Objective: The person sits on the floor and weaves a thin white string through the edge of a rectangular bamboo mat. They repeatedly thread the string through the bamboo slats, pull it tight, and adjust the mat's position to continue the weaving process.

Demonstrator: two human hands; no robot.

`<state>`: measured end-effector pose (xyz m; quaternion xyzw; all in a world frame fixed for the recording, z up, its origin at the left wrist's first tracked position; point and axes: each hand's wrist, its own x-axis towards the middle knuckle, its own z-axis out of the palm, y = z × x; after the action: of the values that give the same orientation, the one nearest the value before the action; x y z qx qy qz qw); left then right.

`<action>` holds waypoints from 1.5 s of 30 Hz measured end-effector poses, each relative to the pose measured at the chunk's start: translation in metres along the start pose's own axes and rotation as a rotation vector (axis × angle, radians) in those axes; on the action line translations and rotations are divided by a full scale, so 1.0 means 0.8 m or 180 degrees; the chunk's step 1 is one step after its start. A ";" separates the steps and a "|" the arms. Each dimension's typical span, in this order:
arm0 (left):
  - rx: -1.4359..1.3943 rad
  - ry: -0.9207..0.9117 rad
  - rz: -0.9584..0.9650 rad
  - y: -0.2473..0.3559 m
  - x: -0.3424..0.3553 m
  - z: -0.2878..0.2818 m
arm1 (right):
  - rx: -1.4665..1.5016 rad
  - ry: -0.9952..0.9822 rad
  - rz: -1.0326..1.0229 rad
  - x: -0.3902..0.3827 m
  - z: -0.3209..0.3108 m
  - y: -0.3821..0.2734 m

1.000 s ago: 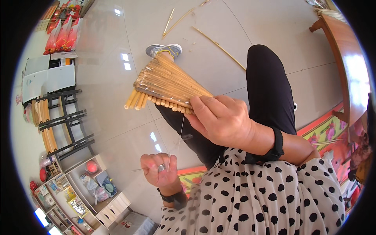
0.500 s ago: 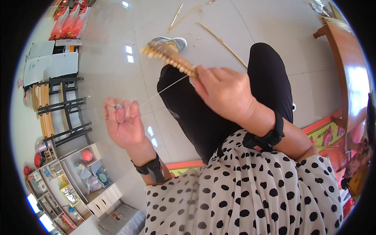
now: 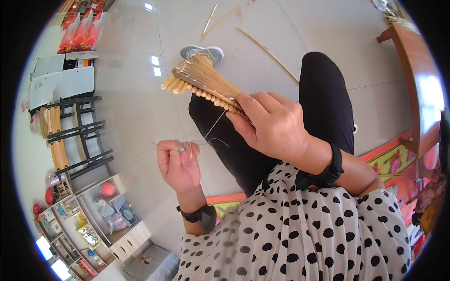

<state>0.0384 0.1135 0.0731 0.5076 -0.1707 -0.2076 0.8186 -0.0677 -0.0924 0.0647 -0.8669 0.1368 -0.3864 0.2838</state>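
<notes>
My right hand is wrapped round the narrow end of a fan-shaped bundle of straw-coloured stalks. Round cut ends line the bundle's lower edge, and its wider end points up and left over my knee. From that edge a thin pale thread runs down to my left hand, where loose loops of it curl about the fingers. The left fingers are bent in on the thread, and one wears a wide metal ring. A dark band circles each wrist.
Several loose stalks lie on the tiled floor beyond my knees, near my shoe. A wooden table stands at the right. Folded furniture frames and a shelf unit line the left.
My left hand has moved right and slightly down, closer to the bundle, and its fingers have curled in. The thread between them is shorter and has loose loops. The bundle has tilted a little.
</notes>
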 end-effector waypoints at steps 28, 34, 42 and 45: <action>0.2480 0.0006 0.0133 -0.030 0.016 0.107 | 0.1287 -0.0030 0.0542 -0.003 -0.012 0.021; 0.2318 0.0155 0.0023 -0.031 0.016 0.119 | 0.2040 -0.0300 0.0964 0.001 -0.017 0.031; 0.2411 0.0213 -0.0266 -0.025 0.014 0.114 | 0.2464 -0.1126 0.1062 0.035 -0.020 0.062; 0.2654 0.0061 -0.0016 -0.026 0.007 0.111 | 0.2484 -0.1089 0.0739 0.048 -0.017 0.063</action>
<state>-0.0041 0.0350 0.0929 0.7979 -0.2312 -0.1180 0.5441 -0.0537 -0.1554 0.0649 -0.7252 0.0283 -0.2256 0.6500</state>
